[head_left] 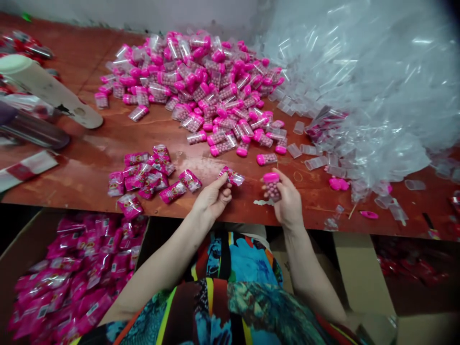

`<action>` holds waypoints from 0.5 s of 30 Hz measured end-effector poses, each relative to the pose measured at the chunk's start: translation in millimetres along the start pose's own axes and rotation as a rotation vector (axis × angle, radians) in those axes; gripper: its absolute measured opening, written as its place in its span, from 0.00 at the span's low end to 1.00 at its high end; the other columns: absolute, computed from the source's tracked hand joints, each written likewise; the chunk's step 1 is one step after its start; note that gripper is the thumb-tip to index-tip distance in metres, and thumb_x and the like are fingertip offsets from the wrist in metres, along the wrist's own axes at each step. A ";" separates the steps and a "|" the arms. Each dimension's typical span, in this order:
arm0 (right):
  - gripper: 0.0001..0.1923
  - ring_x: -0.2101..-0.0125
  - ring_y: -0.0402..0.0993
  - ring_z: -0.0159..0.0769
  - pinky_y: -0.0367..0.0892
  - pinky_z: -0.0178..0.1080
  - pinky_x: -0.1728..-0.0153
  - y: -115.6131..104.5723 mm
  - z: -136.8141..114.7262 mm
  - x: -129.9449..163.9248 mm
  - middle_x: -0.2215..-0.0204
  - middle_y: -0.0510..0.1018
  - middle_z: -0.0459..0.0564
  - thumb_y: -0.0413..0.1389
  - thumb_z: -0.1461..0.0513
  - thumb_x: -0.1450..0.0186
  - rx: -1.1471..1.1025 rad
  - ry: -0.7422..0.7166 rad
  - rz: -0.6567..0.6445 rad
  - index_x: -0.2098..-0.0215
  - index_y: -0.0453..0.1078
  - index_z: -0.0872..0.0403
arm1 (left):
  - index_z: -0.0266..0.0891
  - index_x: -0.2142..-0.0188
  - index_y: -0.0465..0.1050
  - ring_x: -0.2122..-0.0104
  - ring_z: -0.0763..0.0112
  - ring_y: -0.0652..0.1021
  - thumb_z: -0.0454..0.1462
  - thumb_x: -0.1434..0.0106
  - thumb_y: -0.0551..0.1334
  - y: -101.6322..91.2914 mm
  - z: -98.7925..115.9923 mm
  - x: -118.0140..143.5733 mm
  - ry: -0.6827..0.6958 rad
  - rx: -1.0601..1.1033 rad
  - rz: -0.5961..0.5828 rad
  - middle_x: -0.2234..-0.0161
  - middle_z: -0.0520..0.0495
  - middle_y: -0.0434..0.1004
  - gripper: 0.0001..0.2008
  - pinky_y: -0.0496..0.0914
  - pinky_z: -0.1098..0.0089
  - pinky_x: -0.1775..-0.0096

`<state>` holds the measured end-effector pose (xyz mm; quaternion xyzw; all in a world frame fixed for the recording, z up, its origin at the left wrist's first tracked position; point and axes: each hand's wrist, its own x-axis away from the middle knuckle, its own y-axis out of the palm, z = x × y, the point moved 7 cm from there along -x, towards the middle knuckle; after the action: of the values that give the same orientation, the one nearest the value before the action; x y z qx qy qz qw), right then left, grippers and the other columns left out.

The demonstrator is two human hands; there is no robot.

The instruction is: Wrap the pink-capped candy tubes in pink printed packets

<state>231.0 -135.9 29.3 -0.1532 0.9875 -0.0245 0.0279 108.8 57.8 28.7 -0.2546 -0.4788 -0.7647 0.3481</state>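
Between the thumb and fingers of my left hand (214, 197) is a printed pink wrapper (233, 176), its clear end pointing right. My right hand (289, 199) grips a clear candy tube (272, 188) with a pink cap on top and small pink balls inside. The two hands are apart, just above the table's front edge. Beyond them lies a large heap of similar capped tubes (212, 91), with one loose tube (266, 159) close to my right hand. Left of my left hand sits a small group of filled pink packets (142, 175).
Under the table edge at left, a box holds many pink packets (82, 273). Clear plastic bags (377, 96) and loose clear tubes (316, 163) cover the right side. A pale cylinder (53, 91) and a dark bottle (34, 127) lie at left. A pink cap (338, 184) lies at right.
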 end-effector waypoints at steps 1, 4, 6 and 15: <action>0.24 0.65 0.79 0.41 0.78 0.42 0.65 13.7 4.0 10.2 0.61 0.86 0.51 0.59 0.52 0.26 -0.189 0.098 -0.045 0.36 0.81 0.51 | 0.36 0.69 0.74 0.84 0.84 0.65 0.31 0.15 0.64 0.7 -1.8 1.3 -0.014 0.014 -0.001 0.76 0.49 0.74 0.20 0.57 0.81 0.82; 0.24 0.70 0.76 0.36 0.70 0.35 0.74 46.7 6.1 34.5 0.65 0.85 0.47 0.67 0.50 0.27 -0.442 0.252 -0.080 0.37 0.80 0.51 | 0.35 0.67 0.74 0.84 0.83 0.66 0.31 0.15 0.63 2.4 -7.1 4.9 -0.040 0.024 0.001 0.76 0.49 0.75 0.19 0.59 0.82 0.81; 0.26 0.72 0.74 0.33 0.67 0.33 0.75 57.2 5.3 42.0 0.68 0.82 0.43 0.71 0.49 0.28 -0.450 0.252 -0.037 0.37 0.79 0.49 | 0.35 0.67 0.75 0.84 0.83 0.67 0.30 0.15 0.63 3.0 -10.7 6.5 -0.049 0.027 0.006 0.76 0.50 0.75 0.18 0.60 0.82 0.81; 0.30 0.69 0.76 0.35 0.72 0.36 0.71 68.7 16.0 50.7 0.67 0.80 0.43 0.67 0.42 0.25 -0.236 0.159 -0.059 0.32 0.78 0.46 | 0.36 0.74 0.76 0.83 0.77 0.68 0.39 0.17 0.70 8.1 -25.2 8.9 -0.001 -0.120 -0.129 0.83 0.50 0.70 0.25 0.65 0.74 0.77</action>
<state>163.1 -86.6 7.0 -0.1820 0.9777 0.0789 -0.0696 108.2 29.8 29.3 -0.2441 -0.4476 -0.8128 0.2817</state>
